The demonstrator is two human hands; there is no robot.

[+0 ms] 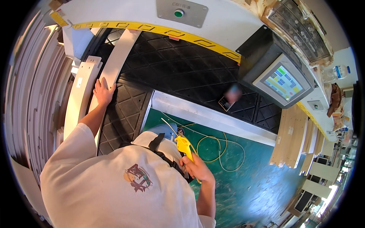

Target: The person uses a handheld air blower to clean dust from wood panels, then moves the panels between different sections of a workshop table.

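My left hand lies with its fingers spread on a long pale board, which runs across the black ribbed machine bed. Nothing is gripped in that hand. Right beside it stands a thicker pale beam with small holes in its end. Down by my waist, my right hand is wrapped round the handle of a yellow air blow gun. The gun's long thin nozzle points up and to the left. A yellow hose loops over the floor behind it.
A touchscreen juts out at the right. Above the black bed runs a yellow-edged machine beam with a green button. A small partly blurred device lies on the bed. Wooden boards are stacked right, pale panels left.
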